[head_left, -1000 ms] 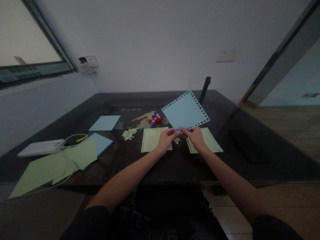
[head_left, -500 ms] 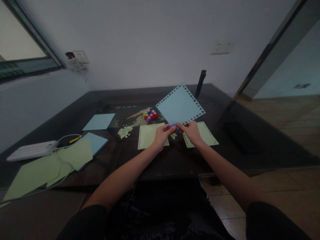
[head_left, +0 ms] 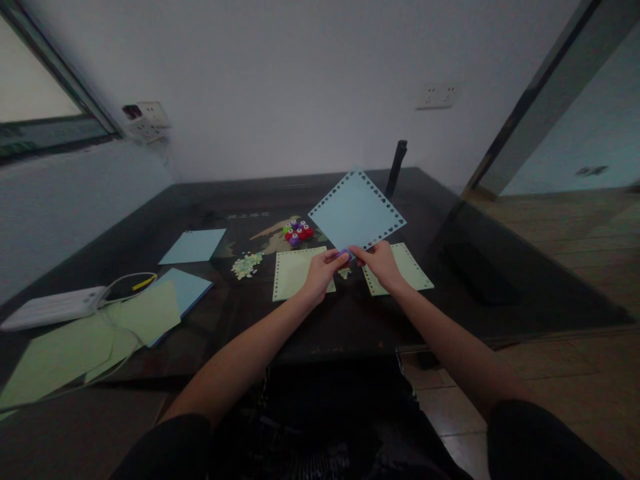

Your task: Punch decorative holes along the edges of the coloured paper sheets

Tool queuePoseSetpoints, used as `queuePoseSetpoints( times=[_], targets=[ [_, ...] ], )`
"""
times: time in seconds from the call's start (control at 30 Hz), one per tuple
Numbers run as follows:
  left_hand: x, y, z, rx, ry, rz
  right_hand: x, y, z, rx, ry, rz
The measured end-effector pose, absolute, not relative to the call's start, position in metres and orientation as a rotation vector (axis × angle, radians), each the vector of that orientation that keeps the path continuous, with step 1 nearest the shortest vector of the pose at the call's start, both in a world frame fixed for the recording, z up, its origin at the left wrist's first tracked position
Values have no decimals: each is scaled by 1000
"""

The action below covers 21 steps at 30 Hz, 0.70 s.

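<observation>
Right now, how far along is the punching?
Done: left green sheet and right green sheet show punched borders. In hand: blue sheet, held by right hand; left hand has a purple punch at its near corner. Remaining: plain blue sheet and plain green sheets.

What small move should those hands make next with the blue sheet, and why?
Probably squeeze the purple punch with the left hand: it sits at the bottom corner of the blue sheet, the right hand steadies that corner, and holes line three edges while the lower-left edge looks plain.

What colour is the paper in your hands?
The paper is light blue, tiny holes along its edges, purple punch at its corner; head view.
</observation>
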<state>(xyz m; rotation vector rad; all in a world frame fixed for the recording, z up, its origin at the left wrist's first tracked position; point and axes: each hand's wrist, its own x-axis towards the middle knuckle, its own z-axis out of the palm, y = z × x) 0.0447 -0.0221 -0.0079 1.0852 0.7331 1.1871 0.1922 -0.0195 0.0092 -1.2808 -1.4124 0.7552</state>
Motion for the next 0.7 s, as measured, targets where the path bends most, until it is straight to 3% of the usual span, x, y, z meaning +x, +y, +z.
queuePoseSetpoints(
  times=[0.7],
  targets=[
    [44, -27, 1, 987, 716, 1112, 196, -16, 5, -1295, -1423, 740]
  ],
)
